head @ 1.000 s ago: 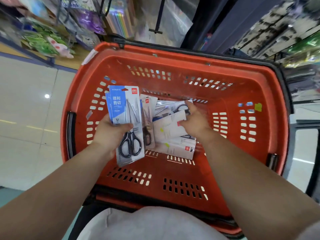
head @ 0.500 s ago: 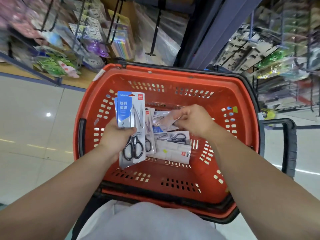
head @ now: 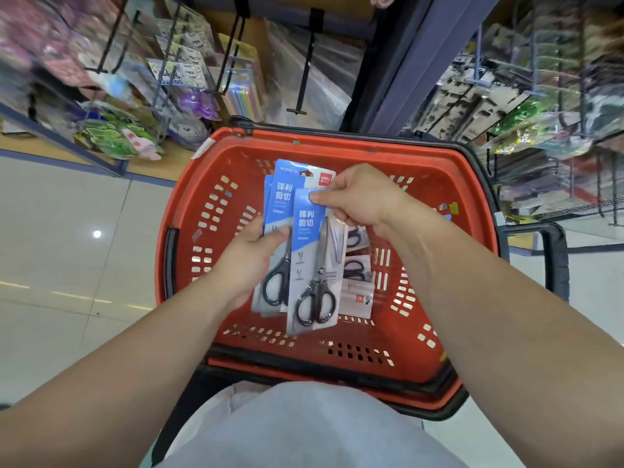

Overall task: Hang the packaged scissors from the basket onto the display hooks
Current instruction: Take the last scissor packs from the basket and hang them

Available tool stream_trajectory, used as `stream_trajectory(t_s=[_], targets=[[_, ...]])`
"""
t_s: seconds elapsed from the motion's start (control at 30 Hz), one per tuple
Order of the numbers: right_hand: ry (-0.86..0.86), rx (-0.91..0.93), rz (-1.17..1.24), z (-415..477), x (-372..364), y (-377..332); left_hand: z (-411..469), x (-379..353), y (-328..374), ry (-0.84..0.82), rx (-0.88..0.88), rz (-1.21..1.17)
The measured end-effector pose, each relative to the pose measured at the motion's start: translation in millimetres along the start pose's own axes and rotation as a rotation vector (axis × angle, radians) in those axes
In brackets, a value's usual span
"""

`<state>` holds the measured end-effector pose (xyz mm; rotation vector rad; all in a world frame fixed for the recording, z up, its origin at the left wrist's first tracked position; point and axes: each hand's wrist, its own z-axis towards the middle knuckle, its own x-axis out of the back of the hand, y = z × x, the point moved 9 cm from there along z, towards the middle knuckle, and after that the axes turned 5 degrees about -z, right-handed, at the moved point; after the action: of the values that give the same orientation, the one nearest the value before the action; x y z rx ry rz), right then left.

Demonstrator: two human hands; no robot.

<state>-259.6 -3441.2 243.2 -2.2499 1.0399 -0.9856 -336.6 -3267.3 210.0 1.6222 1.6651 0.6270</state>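
Observation:
A red plastic basket (head: 435,184) stands in front of me with a few scissors packs (head: 356,268) left on its bottom. My left hand (head: 250,258) grips a small stack of blue-and-grey scissors packs (head: 282,194) above the basket. My right hand (head: 361,197) pinches the top corner of another scissors pack (head: 312,261), which hangs upright in front of the stack and overlaps it. Black display hooks (head: 304,69) stick out from the shelving beyond the basket.
Blurred stationery packs (head: 189,79) hang on the left shelving above a pale tiled floor (head: 67,265). More hanging goods (head: 526,106) fill racks at the right. The basket's black handle (head: 553,261) juts out on its right side. A dark blue upright (head: 401,62) divides the shelves.
My right hand has lifted a scissors pack out of the basket and brought it left against the stack in my left hand. The view has tilted up toward the shelves.

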Motion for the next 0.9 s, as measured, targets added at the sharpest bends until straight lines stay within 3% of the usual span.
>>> stream_trajectory(t_s=[0.07, 0.2, 0.3, 0.4, 0.57, 0.67, 0.8, 0.9], targets=[[0.056, -0.064, 0.105, 2.7, 0.1, 1.1, -4.1, 0.8, -4.0, 0.012, 0.03, -0.061], [0.141, -0.113, 0.262, 3.9, -3.7, -4.4, -8.2, -4.7, -8.8, -0.057, 0.017, 0.046], [0.192, -0.017, 0.341, 2.1, -9.5, -12.2, -6.0, 3.1, -14.1, 0.005, 0.032, 0.027], [0.287, 0.121, 0.267, -2.0, -7.3, -7.6, -4.1, 17.9, -13.4, 0.086, 0.022, -0.033], [-0.01, 0.14, 0.141, -7.8, -68.9, 9.6, -5.1, 45.7, -12.3, 0.129, 0.015, -0.137], [-0.063, 0.174, 0.197, 0.2, -97.6, 9.1, -10.1, 67.9, -14.9, 0.193, 0.04, -0.107], [-0.106, -0.035, 0.332, 35.1, -118.7, 52.7, -21.5, 99.5, -5.7, 0.341, 0.01, 0.053], [-0.063, -0.224, 0.198, 65.4, -132.8, 115.3, -33.3, 121.1, 6.4, 0.476, -0.036, 0.093]])
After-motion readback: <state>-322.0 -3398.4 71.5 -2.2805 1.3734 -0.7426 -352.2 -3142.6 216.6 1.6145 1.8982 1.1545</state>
